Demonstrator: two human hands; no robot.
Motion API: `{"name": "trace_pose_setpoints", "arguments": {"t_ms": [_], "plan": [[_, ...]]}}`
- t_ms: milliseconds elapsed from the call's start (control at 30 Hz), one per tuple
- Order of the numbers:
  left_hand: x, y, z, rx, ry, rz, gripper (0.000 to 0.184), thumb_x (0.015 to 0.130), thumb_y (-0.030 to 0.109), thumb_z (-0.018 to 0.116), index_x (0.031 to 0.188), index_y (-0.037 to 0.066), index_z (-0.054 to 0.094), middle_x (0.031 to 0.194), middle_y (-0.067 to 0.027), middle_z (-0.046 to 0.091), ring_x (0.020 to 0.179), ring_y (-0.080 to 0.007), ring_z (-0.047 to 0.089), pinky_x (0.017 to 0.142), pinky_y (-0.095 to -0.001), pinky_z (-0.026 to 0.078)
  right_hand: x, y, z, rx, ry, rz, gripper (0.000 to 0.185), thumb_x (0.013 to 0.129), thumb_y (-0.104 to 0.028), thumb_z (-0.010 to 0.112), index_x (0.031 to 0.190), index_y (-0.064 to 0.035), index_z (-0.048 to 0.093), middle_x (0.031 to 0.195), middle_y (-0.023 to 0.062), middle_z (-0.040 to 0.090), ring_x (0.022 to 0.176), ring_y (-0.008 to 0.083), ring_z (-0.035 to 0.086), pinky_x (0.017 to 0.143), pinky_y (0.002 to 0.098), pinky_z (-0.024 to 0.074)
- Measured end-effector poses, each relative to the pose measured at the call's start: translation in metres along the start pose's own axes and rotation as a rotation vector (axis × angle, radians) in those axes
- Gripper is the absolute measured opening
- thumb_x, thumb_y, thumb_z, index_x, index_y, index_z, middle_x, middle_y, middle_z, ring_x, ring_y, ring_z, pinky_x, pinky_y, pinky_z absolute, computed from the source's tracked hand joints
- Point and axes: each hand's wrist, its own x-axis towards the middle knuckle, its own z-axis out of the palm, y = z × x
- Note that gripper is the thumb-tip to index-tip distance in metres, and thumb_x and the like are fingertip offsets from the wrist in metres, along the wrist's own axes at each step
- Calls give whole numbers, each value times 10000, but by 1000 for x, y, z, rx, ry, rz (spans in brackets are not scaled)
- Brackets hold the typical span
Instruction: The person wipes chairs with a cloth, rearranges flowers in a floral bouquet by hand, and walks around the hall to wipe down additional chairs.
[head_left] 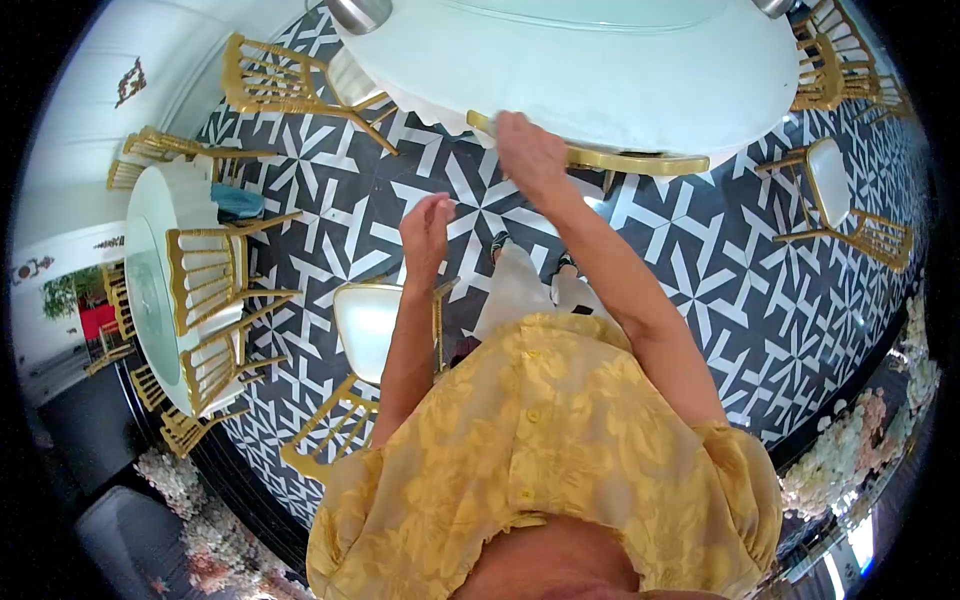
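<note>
1. Gold chair (640, 162), in the head view: the top rail of its back runs along the near edge of the white table (600, 100); its seat is hidden from above.
2. Right hand (530, 155): bunched over that rail, at the white table's near edge, toward the left end of the rail. It seems to touch it, but the fingertips are blurred and partly hidden, so I cannot tell whether they clamp round the rail or press something against it.
3. Left hand (427, 230): in the air, short of the white table and left of the right hand. Its fingers curl toward the palm and nothing shows in them; how tightly they close I cannot tell.
4. Step in hand, as I judge it: one-handed work on the rail, the left hand free. Any further move there calls for steady contact, without pushing the chair into the white table.
5. Other chairs: a white-seated chair (370, 330) stands back from the white table, by the left forearm; a side chair (275, 75) stands at its left.
</note>
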Motion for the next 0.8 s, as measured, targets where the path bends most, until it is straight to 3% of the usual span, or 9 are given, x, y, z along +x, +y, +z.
{"name": "trace_pose_setpoints", "arguments": {"t_ms": [200, 333, 400, 433, 500, 567, 667, 733, 800], "plan": [[62, 21, -9, -15, 154, -92, 248, 934, 165, 551, 1090, 9, 663, 879, -30, 664, 737, -81, 573, 619, -237, 478, 44, -39, 38, -42, -121, -57, 128, 844, -125, 531, 954, -61, 543, 819, 144, 651, 824, 327, 665, 651, 428, 535], [91, 6, -15, 182, 62, 33, 236, 909, 159, 572, 1079, 22, 662, 1037, -112, 657, 931, -204, 613, 801, -326, 484, 8, 3, -12, -81, -60, 82, 94, 836, -128, 540, 900, -65, 569, 813, 140, 662, 815, 330, 655, 689, 444, 533], [101, 14, -3, 426, 29, 389, 258, 851, 141, 626, 1084, 33, 646, 1138, -152, 612, 1063, -289, 565, 933, -402, 426, -13, 32, -41, -227, -106, 263, 88, 840, -129, 539, 866, -60, 588, 811, 128, 666, 789, 332, 642, 667, 466, 514], [105, 24, 8, 411, 10, 392, 258, 851, 141, 626, 1084, 33, 646, 1138, -152, 612, 1063, -289, 565, 933, -402, 426, -27, 49, -54, -307, -89, 335, 94, 843, -133, 541, 853, -57, 595, 815, 121, 668, 781, 333, 635, 649, 475, 503], [106, 57, 38, 601, -39, 773, 346, 797, 136, 679, 1128, 55, 620, 1160, -143, 608, 1132, -339, 535, 974, -426, 406, -58, 96, -66, -494, 19, 255, 98, 839, -140, 563, 875, -57, 601, 809, 117, 664, 765, 329, 620, 630, 455, 479], [105, 77, 68, 591, -286, 863, 432, 766, 181, 710, 1169, 73, 598, 1220, -129, 580, 1183, -322, 502, 1016, -426, 376, -82, 133, -83, -439, 147, 510, 96, 820, -155, 609, 869, -75, 588, 764, 99, 636, 786, 317, 596, 676, 443, 465], [98, 90, 120, 514, -419, 971, 403, 756, 239, 714, 1107, 66, 621, 1177, -129, 603, 1143, -318, 535, 955, -467, 408, -90, 145, -113, -587, 254, 599, 175, 853, -237, 576, 816, -68, 602, 740, 143, 639, 822, 350, 599, 734, 477, 470], [93, 96, 151, 715, -822, 693, 383, 756, 266, 705, 1076, 72, 624, 1139, -125, 631, 1083, -299, 591, 900, -457, 451, -99, 167, -111, -535, 320, 603, 178, 849, -234, 594, 835, -56, 601, 800, 168, 643, 828, 363, 592, 756, 484, 457], [92, 95, 176, 812, -823, 663, 345, 762, 271, 694, 1043, 80, 636, 1093, -127, 650, 1038, -291, 616, 854, -455, 472, -107, 187, -101, -436, 496, 477, 205, 835, -189, 623, 933, -11, 600, 964, 219, 631, 846, 391, 579, 770, 485, 448]]}}
